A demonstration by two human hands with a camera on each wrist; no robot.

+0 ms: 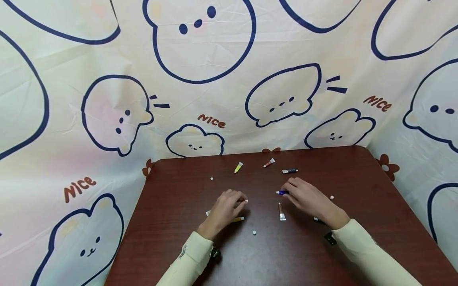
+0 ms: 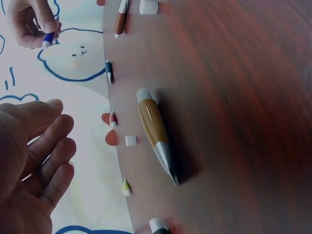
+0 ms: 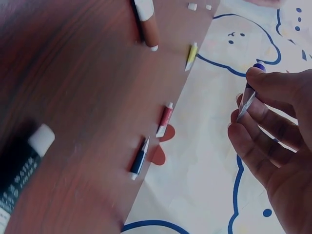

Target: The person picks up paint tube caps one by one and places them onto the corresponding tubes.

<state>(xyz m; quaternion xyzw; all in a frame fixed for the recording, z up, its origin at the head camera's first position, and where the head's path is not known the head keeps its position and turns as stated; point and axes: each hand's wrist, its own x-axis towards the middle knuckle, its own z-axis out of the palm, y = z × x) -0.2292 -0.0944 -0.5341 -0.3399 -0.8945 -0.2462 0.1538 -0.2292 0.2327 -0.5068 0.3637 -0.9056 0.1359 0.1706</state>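
Note:
My right hand (image 1: pixel 304 196) pinches a small blue paint tube (image 1: pixel 282 192) between thumb and fingers. In the right wrist view, the silver crimped end of the blue tube (image 3: pixel 246 105) points down between the fingers. My left hand (image 1: pixel 225 208) has loosely bent fingers, with nothing showing between them in the left wrist view. Close by its fingertips in the head view is a small white cap (image 1: pixel 246 201). An ochre paint tube (image 2: pixel 153 122) lies by the left hand. Between the two hands is a brown paint tube (image 1: pixel 282 212) with its cap end pointing away.
Yellow (image 1: pixel 238 167), red (image 1: pixel 269 163) and black (image 1: pixel 290 171) tubes lie near the far edge. Other loose white caps (image 1: pixel 254 232) are scattered on the brown table (image 1: pixel 272 258). A black tube (image 3: pixel 19 170) lies beneath the right wrist. A cartoon-printed cloth (image 1: pixel 214 99) hangs behind.

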